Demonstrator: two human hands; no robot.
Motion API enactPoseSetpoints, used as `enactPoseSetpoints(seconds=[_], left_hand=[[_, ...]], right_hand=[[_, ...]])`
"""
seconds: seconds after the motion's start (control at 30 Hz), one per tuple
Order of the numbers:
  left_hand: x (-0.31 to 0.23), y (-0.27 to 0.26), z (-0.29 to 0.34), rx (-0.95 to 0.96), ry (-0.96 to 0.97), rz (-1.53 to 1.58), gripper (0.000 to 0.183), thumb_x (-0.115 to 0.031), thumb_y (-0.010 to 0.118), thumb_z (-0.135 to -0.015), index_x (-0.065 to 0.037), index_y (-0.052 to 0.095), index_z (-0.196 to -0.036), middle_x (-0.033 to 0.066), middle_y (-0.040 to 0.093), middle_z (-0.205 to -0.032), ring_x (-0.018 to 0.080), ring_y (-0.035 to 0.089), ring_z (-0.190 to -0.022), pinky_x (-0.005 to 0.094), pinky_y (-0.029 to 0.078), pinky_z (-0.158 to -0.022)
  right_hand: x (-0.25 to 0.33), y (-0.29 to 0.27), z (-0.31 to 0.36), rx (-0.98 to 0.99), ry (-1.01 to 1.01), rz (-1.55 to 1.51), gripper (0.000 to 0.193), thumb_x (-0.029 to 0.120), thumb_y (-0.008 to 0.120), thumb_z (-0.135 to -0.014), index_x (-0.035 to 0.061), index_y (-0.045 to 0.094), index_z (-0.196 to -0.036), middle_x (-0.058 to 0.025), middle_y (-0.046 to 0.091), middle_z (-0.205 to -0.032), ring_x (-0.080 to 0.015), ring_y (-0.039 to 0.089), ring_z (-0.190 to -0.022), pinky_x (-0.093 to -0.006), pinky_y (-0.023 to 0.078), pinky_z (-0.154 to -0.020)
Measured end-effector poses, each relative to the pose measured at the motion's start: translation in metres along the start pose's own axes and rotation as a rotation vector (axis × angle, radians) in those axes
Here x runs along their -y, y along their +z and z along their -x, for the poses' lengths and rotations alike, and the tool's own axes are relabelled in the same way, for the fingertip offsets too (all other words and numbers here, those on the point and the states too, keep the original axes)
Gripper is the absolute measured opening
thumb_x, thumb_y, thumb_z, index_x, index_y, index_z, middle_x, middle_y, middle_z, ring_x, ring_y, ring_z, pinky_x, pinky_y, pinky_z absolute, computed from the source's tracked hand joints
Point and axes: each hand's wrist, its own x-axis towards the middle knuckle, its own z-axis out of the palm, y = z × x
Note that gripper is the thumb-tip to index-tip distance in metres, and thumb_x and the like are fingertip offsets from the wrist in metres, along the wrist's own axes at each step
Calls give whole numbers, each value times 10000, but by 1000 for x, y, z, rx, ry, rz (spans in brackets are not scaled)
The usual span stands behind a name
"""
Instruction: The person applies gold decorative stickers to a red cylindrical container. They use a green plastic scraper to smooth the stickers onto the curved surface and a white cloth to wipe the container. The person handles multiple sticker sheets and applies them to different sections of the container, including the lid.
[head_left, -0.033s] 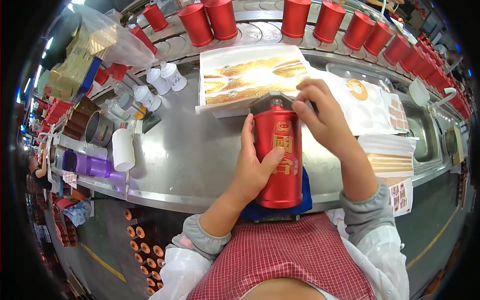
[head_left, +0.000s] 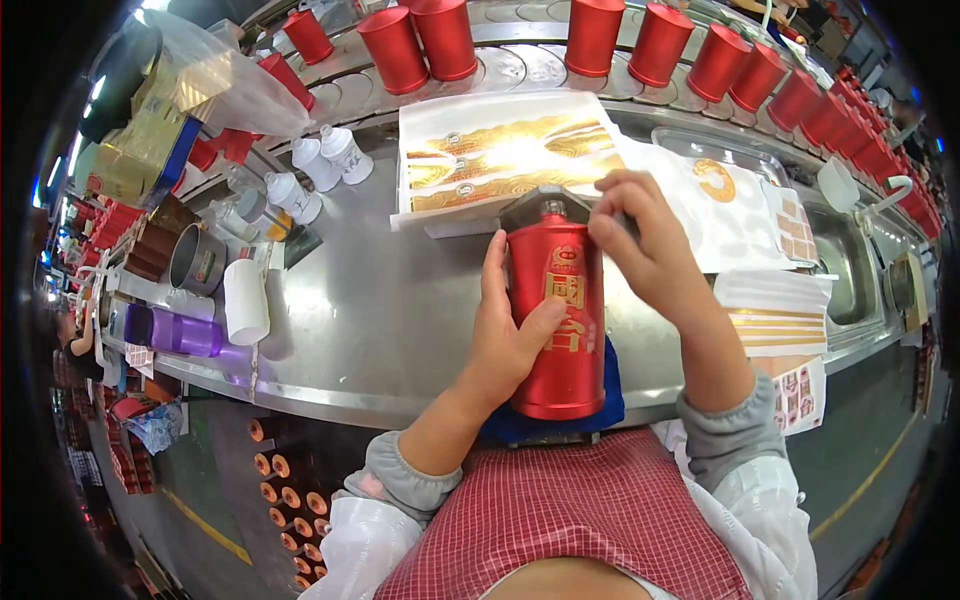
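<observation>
A red bottle [head_left: 565, 370] with gold lettering and a short clear neck stands upright before me at the bench's near edge, over a blue cloth [head_left: 612, 385]. My left hand [head_left: 510, 335] wraps its left side, thumb across the front. At the bottle's upper right shoulder, my right hand [head_left: 650, 235] is raised with bent fingers drawn in toward the thumb. Whatever is between those fingertips is too small to make out. Behind the neck shows part of a dark angular block [head_left: 520, 208]. Just beyond lies a sheet of shiny gold labels [head_left: 510, 165].
Red bottles [head_left: 660, 45] line the conveyor [head_left: 500, 70] at the back. White bottles [head_left: 345, 155], a metal cup [head_left: 198, 258], a paper roll [head_left: 247, 300] and a purple bottle [head_left: 185, 332] stand left. Rightward are label sheets [head_left: 775, 300] and a sink [head_left: 850, 270].
My right hand has shifted very slightly at the bottle's shoulder, its fingers moving a little. The bottle and my left hand are almost unchanged.
</observation>
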Motion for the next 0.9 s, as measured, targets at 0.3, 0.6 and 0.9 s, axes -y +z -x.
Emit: enactPoseSetpoints(seconds=[0.3, 0.6, 0.9], left_hand=[[-9, 4, -1, 38, -16, -30, 991, -296, 681, -877, 44, -35, -1472, 229, 299, -1439, 260, 399, -1295, 383, 353, -1068], [-4, -5, -1, 69, -1, 28, 936, -319, 604, -928, 34, -63, -1481, 209, 242, -1482, 247, 312, -1353, 362, 266, -1111], [-12, 0, 0, 104, -64, 144, 895, -257, 573, -950, 8, -88, -1491, 183, 217, -1500, 236, 273, -1372, 359, 233, -1122]], right_hand=[[-12, 18, 23, -15, 100, -163, 337, 219, 763, -773, 42, 511, -911, -154, 506, -1132, -279, 498, -1084, -341, 399, -932], [-14, 18, 33, -39, 133, -209, 370, 283, 762, -788, 48, 504, -910, -157, 499, -1134, -270, 488, -1076, -352, 388, -943], [-11, 25, 38, -57, 210, -317, 420, 295, 787, -762, 56, 485, -931, -166, 483, -1164, -260, 475, -1089, -344, 390, -933]])
